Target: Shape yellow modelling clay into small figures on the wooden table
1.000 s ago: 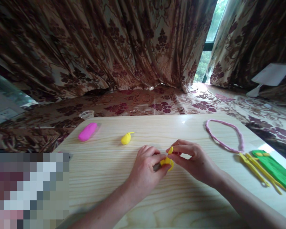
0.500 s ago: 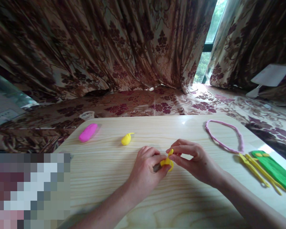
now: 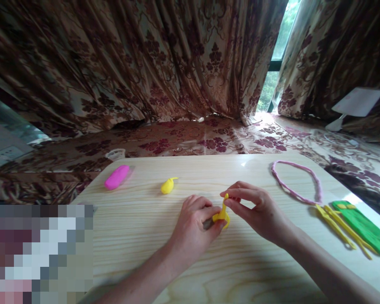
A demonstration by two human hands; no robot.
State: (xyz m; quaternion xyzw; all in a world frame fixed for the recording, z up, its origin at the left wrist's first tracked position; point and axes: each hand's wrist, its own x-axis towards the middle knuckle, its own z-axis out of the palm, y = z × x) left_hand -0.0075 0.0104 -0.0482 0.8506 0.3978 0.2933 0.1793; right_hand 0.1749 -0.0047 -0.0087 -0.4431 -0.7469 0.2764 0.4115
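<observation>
A small lump of yellow clay (image 3: 222, 215) rests on the light wooden table (image 3: 183, 274) near its middle. My left hand (image 3: 194, 223) pinches the lump's lower left side with thumb and fingers. My right hand (image 3: 258, 209) pinches a thin strand that rises from the lump's top. Both hands are closed on the same piece, with the strand stretched upward between them.
A second yellow clay piece (image 3: 167, 185) and a pink clay lump (image 3: 116, 177) lie to the left. A pink clay ring (image 3: 296, 180), yellow clay strips (image 3: 338, 223) and a green clay slab (image 3: 364, 226) lie at the right. Patterned curtains (image 3: 145, 63) hang behind the table.
My right hand has lifted slightly, drawing the yellow strand up and thinner. My left hand stays on the lump.
</observation>
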